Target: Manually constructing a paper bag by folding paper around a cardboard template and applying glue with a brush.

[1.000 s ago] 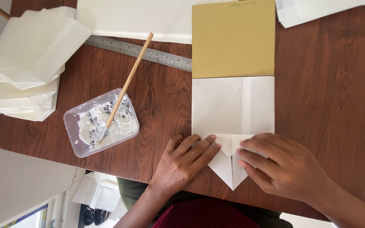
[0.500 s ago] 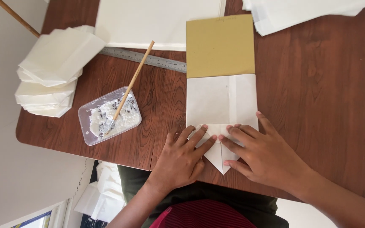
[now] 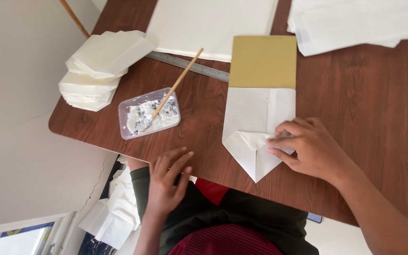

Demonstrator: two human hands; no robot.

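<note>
The folded white paper (image 3: 259, 123) lies flat on the brown table (image 3: 355, 118), near its front edge, with a mustard-yellow card (image 3: 263, 61) tucked into or under its far end. The near end of the paper is already folded into a point: two corner flaps meet at a centre line, and the tip reaches close to the table edge.

The right hand (image 3: 313, 150) rests on the right flap. Its fingers (image 3: 282, 139) are extended and nearly flat, pressing the flap down rather than pinching it; nothing is grasped. The left hand (image 3: 166, 182) is off the paper, at the front edge of the table. Its fingers are spread loosely and hold nothing.

Judged from the layout, the folding of the point looks done or nearly done. No glue is visible on the flaps, so gluing appears not yet done. The stick (image 3: 176, 85) stands untouched in the clear plastic tray (image 3: 149, 113) of white paste, left of the paper.

Surroundings:
- A stack of finished folded white pieces (image 3: 102, 66) sits at the far left corner.
- A metal ruler (image 3: 190, 66) lies beyond the tray, beside large white sheets (image 3: 208, 23).
- More white sheets (image 3: 355, 21) lie at the far right.

Open room: bare table shows right of the paper and between tray and paper. The tray sits close to the left front edge.
</note>
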